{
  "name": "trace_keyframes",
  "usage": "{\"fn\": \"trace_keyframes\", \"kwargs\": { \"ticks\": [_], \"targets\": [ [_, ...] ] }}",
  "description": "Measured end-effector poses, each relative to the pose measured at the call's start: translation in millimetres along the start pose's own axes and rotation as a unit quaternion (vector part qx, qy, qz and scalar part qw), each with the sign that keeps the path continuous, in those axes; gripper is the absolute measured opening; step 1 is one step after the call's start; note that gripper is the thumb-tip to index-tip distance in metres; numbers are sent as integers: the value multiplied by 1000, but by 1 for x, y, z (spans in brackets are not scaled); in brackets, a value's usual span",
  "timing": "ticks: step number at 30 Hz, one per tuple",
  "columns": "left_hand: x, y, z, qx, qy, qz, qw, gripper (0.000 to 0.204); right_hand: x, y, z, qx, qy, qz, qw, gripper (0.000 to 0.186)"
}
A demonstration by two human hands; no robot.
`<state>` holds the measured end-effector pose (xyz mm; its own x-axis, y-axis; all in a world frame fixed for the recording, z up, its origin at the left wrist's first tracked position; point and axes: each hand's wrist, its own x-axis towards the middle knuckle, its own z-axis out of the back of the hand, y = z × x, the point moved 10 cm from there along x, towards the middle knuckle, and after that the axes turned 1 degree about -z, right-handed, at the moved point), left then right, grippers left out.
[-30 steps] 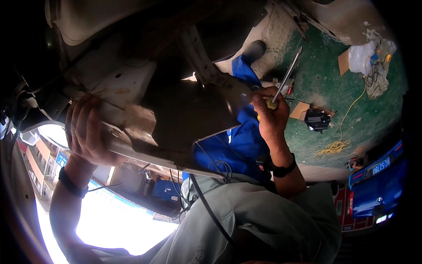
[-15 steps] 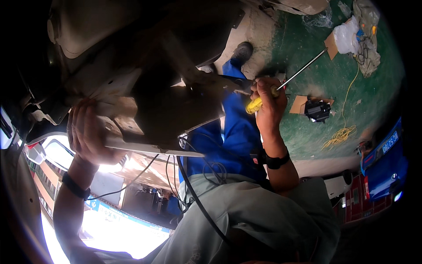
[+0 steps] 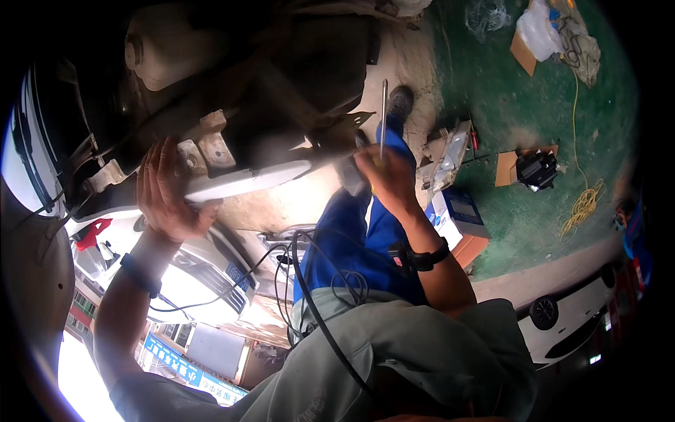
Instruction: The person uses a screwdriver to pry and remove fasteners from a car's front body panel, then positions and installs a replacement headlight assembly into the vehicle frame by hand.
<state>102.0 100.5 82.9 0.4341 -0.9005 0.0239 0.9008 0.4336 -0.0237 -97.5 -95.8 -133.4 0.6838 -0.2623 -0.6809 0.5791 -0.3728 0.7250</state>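
My left hand (image 3: 167,197) is closed round the near left end of a white-edged car body panel (image 3: 249,179), the fingers behind its edge and the thumb below. Metal brackets (image 3: 214,144) with holes sit just beyond those fingers, under the dark car body. In my right hand (image 3: 389,179) is a long screwdriver (image 3: 384,119), its metal shaft standing up from my fist. Most of its yellow handle is hidden by the fingers. The shaft is apart from the panel, to the right of a thin metal tab (image 3: 355,121).
Black cables (image 3: 309,302) hang before my grey shirt. On the green floor (image 3: 506,98) lie a black part (image 3: 538,169) on cardboard, a coiled yellow cord (image 3: 583,207), a lamp-like clear part (image 3: 453,155), a box (image 3: 460,214) and a plastic bag (image 3: 538,32). A white car (image 3: 569,316) stands lower right.
The screwdriver has swung from pointing up right to nearly straight up, as my right hand moved left and slightly down. My left hand and the panel have shifted, and the panel now appears edge-on.
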Motion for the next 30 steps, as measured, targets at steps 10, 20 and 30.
{"fn": "trace_keyframes", "kwargs": {
  "ticks": [10, 20, 30],
  "targets": [
    [-4, -3, 6, 21, -20, 29, 999, 90, -4, -34, 20, 98, -94, 48, 990, 25],
    [-14, -3, 9, 4, -49, 26, 998, 87, -44, -64, 77, 232, -179, -25, 956, 15],
    [-10, -7, 10, 44, -58, 28, 997, 84, -126, -79, 198, 376, -244, -12, 894, 12]
  ]
}}
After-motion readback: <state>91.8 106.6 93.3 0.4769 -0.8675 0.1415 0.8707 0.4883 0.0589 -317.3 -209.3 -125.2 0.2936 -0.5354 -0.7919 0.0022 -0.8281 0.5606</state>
